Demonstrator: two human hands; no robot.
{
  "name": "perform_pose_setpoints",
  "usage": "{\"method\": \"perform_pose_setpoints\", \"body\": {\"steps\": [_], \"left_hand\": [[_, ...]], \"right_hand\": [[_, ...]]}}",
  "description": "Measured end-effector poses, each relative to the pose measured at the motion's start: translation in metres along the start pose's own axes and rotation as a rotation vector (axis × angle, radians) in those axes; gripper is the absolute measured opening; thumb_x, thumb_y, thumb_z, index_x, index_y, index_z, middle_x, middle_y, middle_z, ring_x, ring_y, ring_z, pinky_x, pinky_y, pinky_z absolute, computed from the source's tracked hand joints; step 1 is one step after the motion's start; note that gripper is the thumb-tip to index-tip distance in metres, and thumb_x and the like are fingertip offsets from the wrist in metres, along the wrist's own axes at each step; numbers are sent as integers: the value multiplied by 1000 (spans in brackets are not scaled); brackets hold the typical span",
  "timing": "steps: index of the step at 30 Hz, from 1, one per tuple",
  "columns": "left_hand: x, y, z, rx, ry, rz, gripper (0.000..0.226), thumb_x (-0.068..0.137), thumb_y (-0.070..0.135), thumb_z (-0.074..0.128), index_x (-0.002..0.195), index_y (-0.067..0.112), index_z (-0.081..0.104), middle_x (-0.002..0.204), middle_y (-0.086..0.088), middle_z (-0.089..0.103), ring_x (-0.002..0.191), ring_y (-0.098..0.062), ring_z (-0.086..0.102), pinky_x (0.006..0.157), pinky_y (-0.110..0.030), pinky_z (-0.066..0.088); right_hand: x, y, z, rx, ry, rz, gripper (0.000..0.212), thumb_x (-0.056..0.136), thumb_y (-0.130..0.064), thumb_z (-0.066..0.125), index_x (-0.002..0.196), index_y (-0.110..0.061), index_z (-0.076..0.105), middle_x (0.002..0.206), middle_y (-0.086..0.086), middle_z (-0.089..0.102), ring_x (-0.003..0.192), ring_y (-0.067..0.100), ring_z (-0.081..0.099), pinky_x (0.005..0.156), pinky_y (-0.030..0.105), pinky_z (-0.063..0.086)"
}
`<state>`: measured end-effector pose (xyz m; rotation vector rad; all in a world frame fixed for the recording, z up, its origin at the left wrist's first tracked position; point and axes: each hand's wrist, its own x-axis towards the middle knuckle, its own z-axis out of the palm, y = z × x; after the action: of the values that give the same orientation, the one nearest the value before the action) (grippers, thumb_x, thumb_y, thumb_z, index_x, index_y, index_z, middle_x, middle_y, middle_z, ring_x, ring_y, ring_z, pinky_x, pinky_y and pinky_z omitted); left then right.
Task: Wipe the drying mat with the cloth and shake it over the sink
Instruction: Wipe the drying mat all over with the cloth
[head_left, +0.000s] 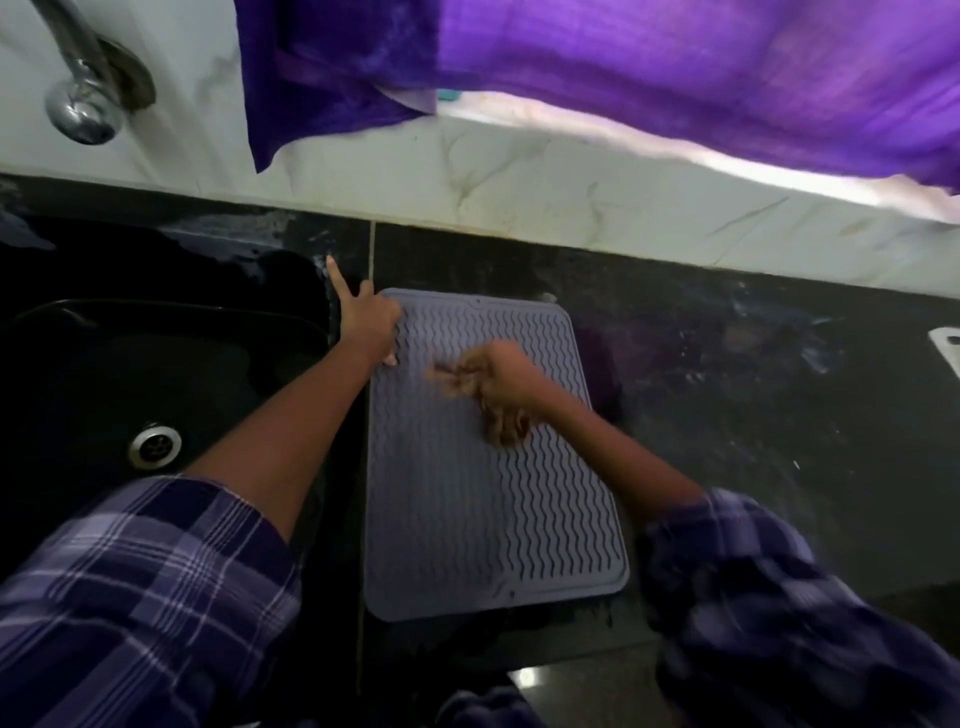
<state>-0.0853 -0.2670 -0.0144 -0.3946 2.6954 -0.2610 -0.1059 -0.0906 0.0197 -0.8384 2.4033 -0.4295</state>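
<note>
While the left hand (370, 325) presses the drying mat (493, 467) flat beside the sink (156, 364), its fingers spread, the right hand (498, 384), blurred with fingers bunched on a brownish cloth (501, 428), should wipe along the ridges.

Left hand (370, 325) reaches forward, forefinger straight (thumb tucked low); right hand (498, 379) is blurred, fingers curled.
</note>
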Motion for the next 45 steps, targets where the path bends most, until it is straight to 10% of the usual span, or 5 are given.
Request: {"method": "perform_pose_setpoints", "body": {"steps": [9, 14, 21, 37, 45], "left_hand": [[1, 2, 13, -18, 95, -9, 57, 77, 48, 72, 130, 31, 57, 124, -5, 61, 136, -27, 33, 110, -73, 1], [-13, 15, 6, -56, 25, -101, 37, 87, 39, 65, 122, 28, 61, 128, -4, 56, 135, -25, 33, 109, -72, 0], [-59, 63, 19, -217, 17, -127, 26, 90, 32, 58, 109, 18, 68, 115, -3, 64, 133, -26, 38, 109, -73, -1], [-136, 139, 30, 3, 32, -163, 29, 95, 35, 48, 120, 31, 62, 124, 8, 61, 139, -20, 30, 108, -73, -5], [-161, 192, 19, 120, 88, -98, 49, 91, 43, 55, 136, 27, 49, 144, 3, 46, 141, -22, 29, 108, -71, -8]], "right_hand": [[-38, 2, 75, -348, -210, -235, 26, 88, -21, 61, 105, -4, 71, 110, 15, 68, 100, 29, 64, 90, 38, 52], [-88, 35, 60, 13, -498, -186, 25, 84, -1, 59, 106, -5, 71, 105, 7, 73, 89, 15, 68, 89, 30, 54], [-50, 95, -24, 20, 190, 189, 20, 90, -22, 61, 73, -14, 68, 82, 7, 69, 81, 21, 67, 87, 37, 55], [-186, 144, 45, -44, -231, 84, 28, 87, -4, 59, 111, 7, 65, 117, 20, 66, 110, 32, 62, 95, 37, 52], [-221, 191, -1, 215, 56, 273, 23, 82, -10, 68, 96, 8, 71, 98, 11, 72, 86, 15, 63, 75, 31, 53]]}}
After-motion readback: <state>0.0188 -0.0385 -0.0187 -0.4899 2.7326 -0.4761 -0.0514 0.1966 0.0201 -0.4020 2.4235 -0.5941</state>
